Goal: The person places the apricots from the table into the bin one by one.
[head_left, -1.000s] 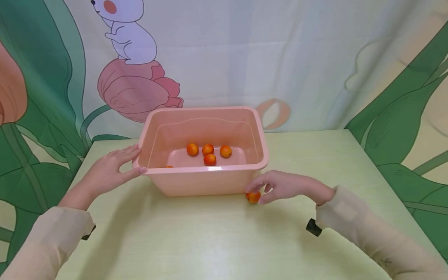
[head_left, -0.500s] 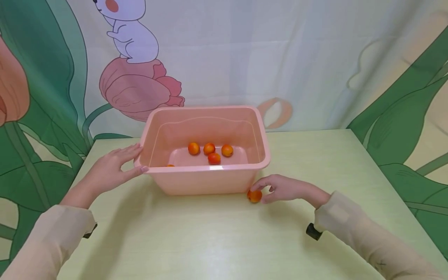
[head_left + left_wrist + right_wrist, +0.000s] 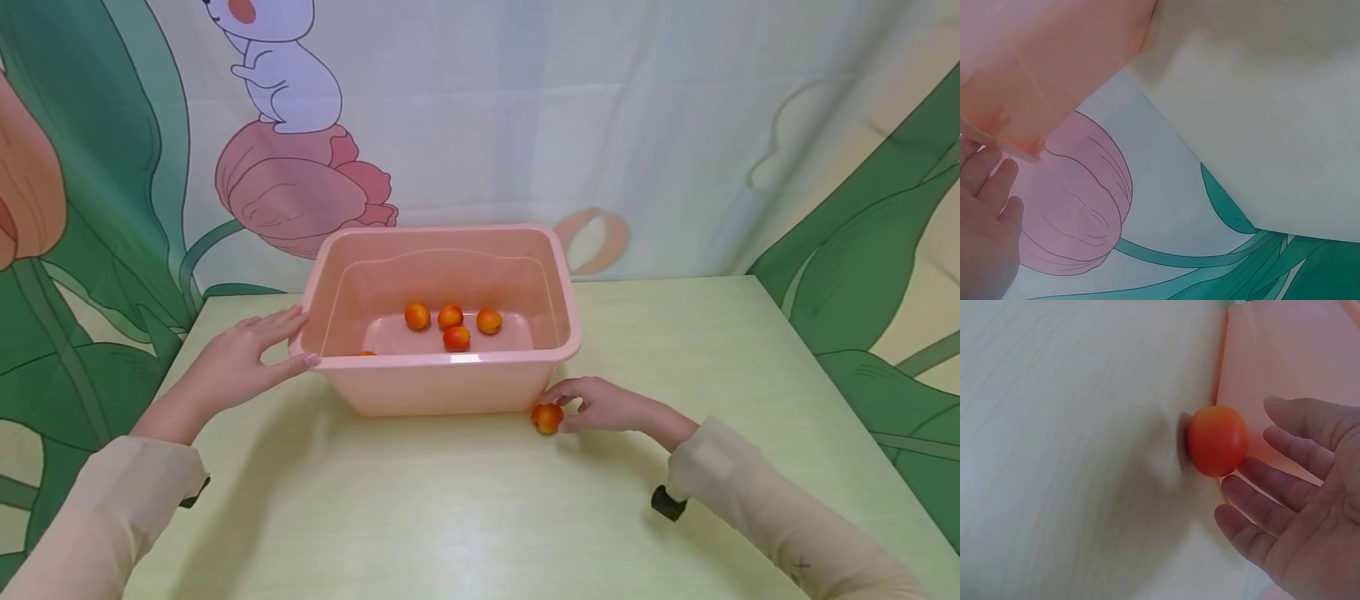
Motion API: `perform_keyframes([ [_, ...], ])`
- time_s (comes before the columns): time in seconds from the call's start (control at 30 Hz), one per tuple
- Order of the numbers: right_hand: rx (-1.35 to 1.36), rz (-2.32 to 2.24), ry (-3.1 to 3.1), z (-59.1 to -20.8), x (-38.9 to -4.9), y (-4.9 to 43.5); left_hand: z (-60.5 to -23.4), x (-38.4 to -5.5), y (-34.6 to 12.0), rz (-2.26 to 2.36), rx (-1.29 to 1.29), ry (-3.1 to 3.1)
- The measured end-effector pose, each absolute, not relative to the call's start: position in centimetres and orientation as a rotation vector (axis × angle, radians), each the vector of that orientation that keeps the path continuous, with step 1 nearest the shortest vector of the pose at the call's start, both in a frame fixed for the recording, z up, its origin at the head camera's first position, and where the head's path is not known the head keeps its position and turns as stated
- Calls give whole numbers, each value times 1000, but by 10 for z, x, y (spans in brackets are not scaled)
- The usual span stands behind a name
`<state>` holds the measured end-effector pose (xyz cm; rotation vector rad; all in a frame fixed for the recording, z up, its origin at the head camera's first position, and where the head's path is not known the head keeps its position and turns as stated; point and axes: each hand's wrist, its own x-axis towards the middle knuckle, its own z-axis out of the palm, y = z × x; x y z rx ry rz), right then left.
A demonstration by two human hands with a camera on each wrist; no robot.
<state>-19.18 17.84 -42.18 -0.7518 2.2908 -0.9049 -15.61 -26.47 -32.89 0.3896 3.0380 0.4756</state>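
Observation:
A pink plastic bin (image 3: 442, 387) stands on the table, with several small orange-red round fruits, like tomatoes, inside; one of them is the fruit (image 3: 457, 338) in the middle. My left hand (image 3: 238, 360) rests on the bin's left rim, fingers fairly straight and thumb at the front corner. Outside, against the bin's front right corner, lies another orange-red fruit (image 3: 1217, 441) on the table. My right hand (image 3: 603, 406) is around its right side, fingers loosely bent. In the right wrist view the thumb is apart from the fruit; whether a fingertip touches it I cannot tell.
The pale table (image 3: 420, 508) extends in front and to both sides of the bin. A printed curtain (image 3: 480, 125) with a white animal and flowers hangs right behind it. The front wall hides part of one fruit at the bin's left.
My right hand has drawn slightly down from over the fruit, uncovering more of it. One fruit in the bin has rolled a little. The left hand keeps its place on the rim.

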Motion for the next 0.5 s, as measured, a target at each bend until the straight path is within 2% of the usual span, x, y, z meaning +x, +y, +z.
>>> perform_keyframes([
  [0.5,-758,-934,2340,-445,-193,173,-328,-156,-265,470,400,3040],
])
